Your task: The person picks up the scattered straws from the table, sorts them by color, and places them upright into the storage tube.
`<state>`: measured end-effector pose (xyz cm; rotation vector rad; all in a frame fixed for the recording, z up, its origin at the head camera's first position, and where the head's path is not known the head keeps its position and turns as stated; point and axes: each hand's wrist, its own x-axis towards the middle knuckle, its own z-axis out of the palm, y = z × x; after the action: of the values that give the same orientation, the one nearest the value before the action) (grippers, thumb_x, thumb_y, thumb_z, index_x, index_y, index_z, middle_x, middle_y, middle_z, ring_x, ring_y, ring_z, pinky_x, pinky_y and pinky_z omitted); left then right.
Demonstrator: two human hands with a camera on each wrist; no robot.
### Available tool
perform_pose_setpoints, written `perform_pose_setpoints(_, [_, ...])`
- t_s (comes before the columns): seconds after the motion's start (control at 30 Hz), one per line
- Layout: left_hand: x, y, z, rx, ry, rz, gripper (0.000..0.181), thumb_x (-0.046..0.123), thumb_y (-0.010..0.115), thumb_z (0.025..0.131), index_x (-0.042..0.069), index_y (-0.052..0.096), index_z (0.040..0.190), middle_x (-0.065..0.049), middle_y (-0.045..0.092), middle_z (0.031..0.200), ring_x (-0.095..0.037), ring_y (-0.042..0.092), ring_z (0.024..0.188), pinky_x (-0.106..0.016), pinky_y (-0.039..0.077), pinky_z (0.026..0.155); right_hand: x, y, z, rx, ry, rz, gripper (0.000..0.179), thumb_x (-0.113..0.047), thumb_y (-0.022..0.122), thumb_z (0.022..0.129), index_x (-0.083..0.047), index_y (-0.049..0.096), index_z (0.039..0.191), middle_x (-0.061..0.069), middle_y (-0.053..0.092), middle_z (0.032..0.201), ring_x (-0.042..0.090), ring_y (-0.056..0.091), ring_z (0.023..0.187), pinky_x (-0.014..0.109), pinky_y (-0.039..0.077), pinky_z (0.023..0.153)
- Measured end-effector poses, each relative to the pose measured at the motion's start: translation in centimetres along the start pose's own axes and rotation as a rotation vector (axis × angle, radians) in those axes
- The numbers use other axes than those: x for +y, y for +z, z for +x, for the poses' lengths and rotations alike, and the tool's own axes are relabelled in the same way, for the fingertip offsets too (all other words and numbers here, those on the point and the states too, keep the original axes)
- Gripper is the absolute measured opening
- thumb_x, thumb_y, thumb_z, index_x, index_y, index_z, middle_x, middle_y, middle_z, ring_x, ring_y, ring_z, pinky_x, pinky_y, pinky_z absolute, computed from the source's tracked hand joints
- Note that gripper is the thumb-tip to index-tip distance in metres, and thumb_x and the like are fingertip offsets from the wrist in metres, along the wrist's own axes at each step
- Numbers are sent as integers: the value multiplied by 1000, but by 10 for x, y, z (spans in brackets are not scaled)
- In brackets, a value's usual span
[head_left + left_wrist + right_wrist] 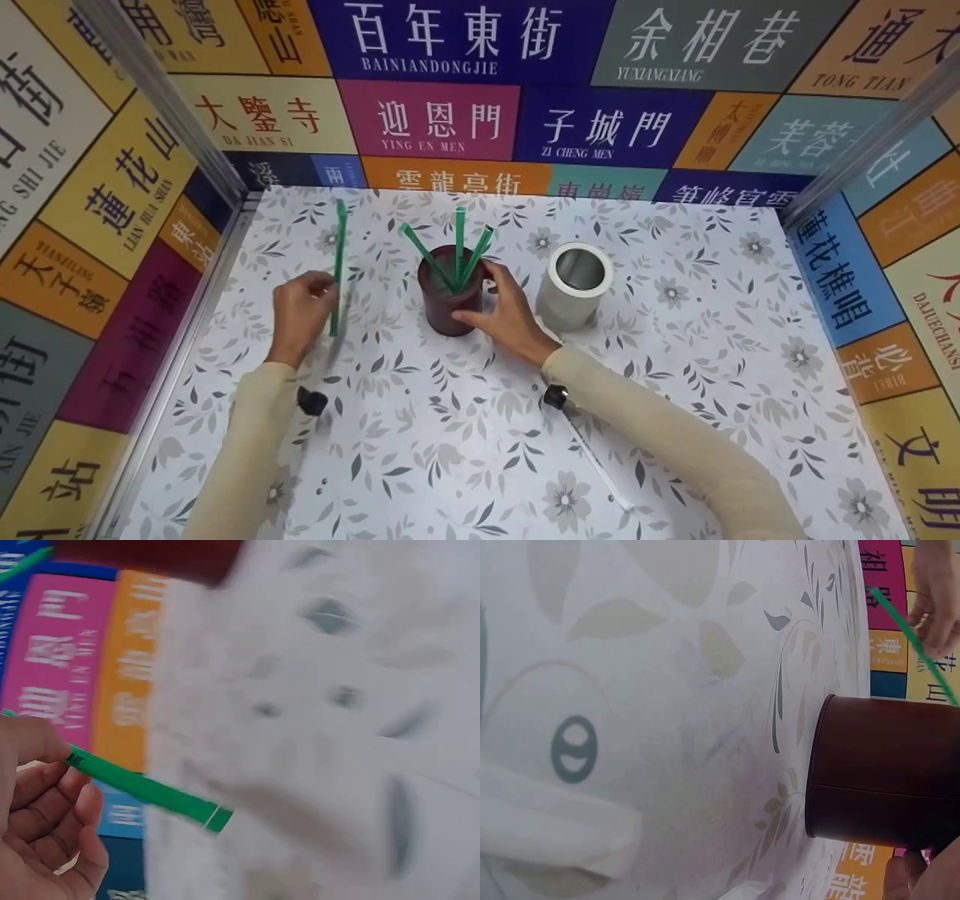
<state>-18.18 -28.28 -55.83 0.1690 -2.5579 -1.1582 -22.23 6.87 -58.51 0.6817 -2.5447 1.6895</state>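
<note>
In the head view my left hand (304, 307) pinches a slim green stick, which looks like a straw in a flat wrapper (339, 262), upright left of the cup. The left wrist view shows its lower end (172, 796), with a pale line across it, clear of the tabletop. My right hand (514, 315) grips a dark reddish-brown cylindrical cup (450, 311), thumb in front and fingers round its right side. The cup stands upright on the table. Several matching green sticks (460, 247) lean out of its mouth, their lower ends hidden inside.
A white cylindrical holder (571, 300) with a metallic inside stands right of the cup. One thin white stick (600, 465) lies on the flower-patterned table (450, 450) near my right forearm. Sign-printed panels (450, 120) enclose the back and sides.
</note>
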Motion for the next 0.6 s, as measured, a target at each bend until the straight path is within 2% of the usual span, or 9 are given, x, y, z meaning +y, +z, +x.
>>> perform_pose_setpoints(0.13, [32,-14,6,71,7,-122,13,10,79,100,3,84,109,-11,81,96,-19,73,85,-19,53,71,0,0,-1,1,-8,0,95,-29,99,86,-5,47,163,14,58,155,29,59,135,47,53,110])
perform_pose_setpoints(0.23, [60,-16,8,123,66,-219,10,11,82,100,5,85,107,-7,82,95,-13,74,83,-20,56,74,1,-1,0,6,-7,0,95,-29,99,86,-5,47,163,14,58,155,29,59,134,48,53,110])
perform_pose_setpoints(0.37, [94,-11,6,174,179,-324,7,8,83,99,3,85,104,-5,82,95,-12,75,84,-22,60,79,1,0,-1,10,5,-4,95,-30,98,87,-8,47,163,12,58,155,28,59,133,48,53,109])
perform_pose_setpoints(0.47, [113,-4,3,194,253,-392,6,5,84,98,1,84,103,-7,82,96,-16,76,86,-24,61,82,1,0,-2,12,6,-8,94,-31,99,86,-8,48,162,12,58,154,29,59,133,49,54,108])
perform_pose_setpoints(0.6, [130,9,-1,202,289,-449,5,-3,82,96,-5,82,101,-13,80,94,-20,76,85,-22,60,83,0,0,-1,16,1,-6,94,-30,99,86,-6,49,161,14,59,154,30,60,133,50,55,108])
